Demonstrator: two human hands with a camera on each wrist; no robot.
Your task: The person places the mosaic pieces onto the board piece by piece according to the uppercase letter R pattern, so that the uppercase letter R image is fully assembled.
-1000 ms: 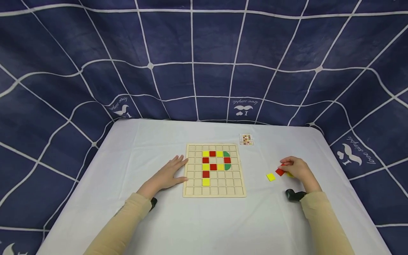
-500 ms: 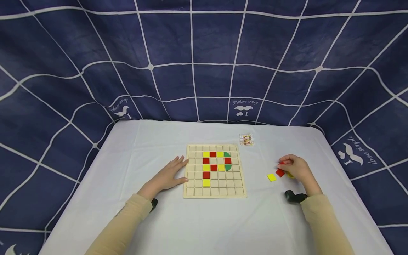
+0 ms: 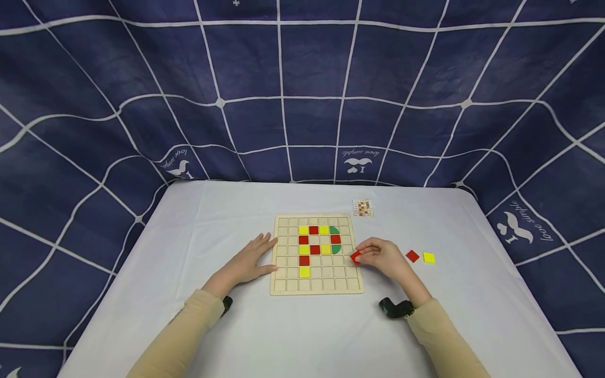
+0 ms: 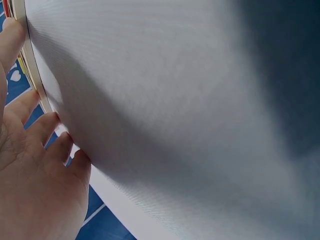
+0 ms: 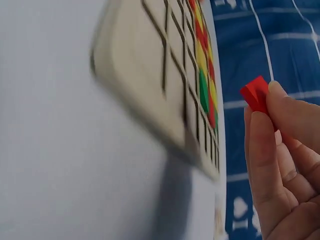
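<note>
A pale wooden grid board [image 3: 279,286] lies on the table, with red, yellow and green tiles in several of its squares. My left hand [image 3: 246,261] rests at the board's left edge, fingers straight and spread; the left wrist view shows its fingertips [image 4: 31,96] along the board's side. Between thumb and fingers of my right hand [image 3: 386,258], a small red tile [image 5: 257,93] is pinched just over the board's right edge. On the cloth to the right of that hand lie another red tile [image 3: 413,256] and a yellow tile [image 3: 428,258].
A small card with a printed coloured grid [image 3: 363,208] lies behind the board's upper right corner. White cloth [image 3: 307,336] covers the table. Dark blue curtains with white lines [image 3: 312,121] enclose the back and sides.
My right hand has moved left from the loose tiles to the board's right edge, carrying a red tile. The loose yellow tile nearest the board is no longer visible. My left hand stays put.
</note>
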